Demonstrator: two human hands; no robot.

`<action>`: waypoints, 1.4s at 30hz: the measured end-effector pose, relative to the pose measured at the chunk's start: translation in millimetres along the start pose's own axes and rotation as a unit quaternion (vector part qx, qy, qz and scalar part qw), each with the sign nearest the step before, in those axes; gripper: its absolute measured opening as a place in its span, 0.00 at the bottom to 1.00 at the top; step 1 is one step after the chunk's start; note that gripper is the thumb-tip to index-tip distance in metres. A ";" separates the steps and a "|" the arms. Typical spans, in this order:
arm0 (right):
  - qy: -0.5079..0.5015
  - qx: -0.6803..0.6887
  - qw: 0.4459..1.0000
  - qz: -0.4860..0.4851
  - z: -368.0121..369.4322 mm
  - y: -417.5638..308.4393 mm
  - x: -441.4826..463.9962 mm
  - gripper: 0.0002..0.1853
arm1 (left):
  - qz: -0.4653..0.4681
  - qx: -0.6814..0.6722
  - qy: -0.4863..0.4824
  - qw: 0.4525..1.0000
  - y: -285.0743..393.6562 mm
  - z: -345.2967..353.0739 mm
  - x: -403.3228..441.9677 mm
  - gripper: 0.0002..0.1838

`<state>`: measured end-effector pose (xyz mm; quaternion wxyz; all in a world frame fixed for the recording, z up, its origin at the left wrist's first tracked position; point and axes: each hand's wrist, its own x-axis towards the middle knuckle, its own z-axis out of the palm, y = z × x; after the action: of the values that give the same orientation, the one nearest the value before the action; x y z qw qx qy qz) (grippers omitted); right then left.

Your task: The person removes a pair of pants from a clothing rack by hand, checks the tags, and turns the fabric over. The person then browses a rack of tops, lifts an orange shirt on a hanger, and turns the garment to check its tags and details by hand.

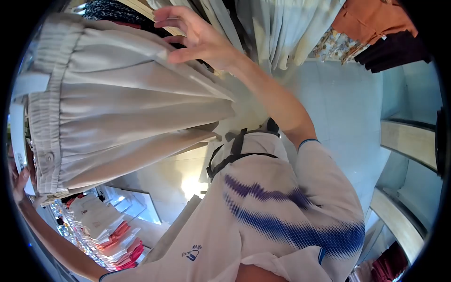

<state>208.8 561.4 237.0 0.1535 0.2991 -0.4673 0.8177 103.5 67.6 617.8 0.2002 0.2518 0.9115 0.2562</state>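
A beige garment (122,94) with a gathered elastic waistband and a button hangs sideways across the left of the head view. Whether it is trousers or a skirt I cannot tell. At the far left edge, my left hand (19,184) is closed round the end of a white hanger (19,141) beside the waistband; most of its fingers are hidden. Above the garment's upper edge my right hand (199,40) is raised, fingers apart and slightly bent, with nothing in it. Its thumb side is close to the fabric, and I cannot tell if they touch.
Pale clothes (277,28) hang at the top, with orange clothing (376,19) and dark clothing (394,51) to their right. A rack of white and red clothes (112,230) stands at lower left. Light tiled floor (338,94) lies between the racks. Pale shelf-like bars (408,143) stand at right.
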 end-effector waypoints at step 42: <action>0.181 -0.203 0.857 0.438 -164.6 189.5 -301.0 0.13 | -0.067 -0.061 0.374 0.923 -161.5 -88.5 -274.2 0.41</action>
<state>284.3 613.1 -144.1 -0.0811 -0.1271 -0.6696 0.7272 219.7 -238.6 660.6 -0.1232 0.0632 0.9176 0.3725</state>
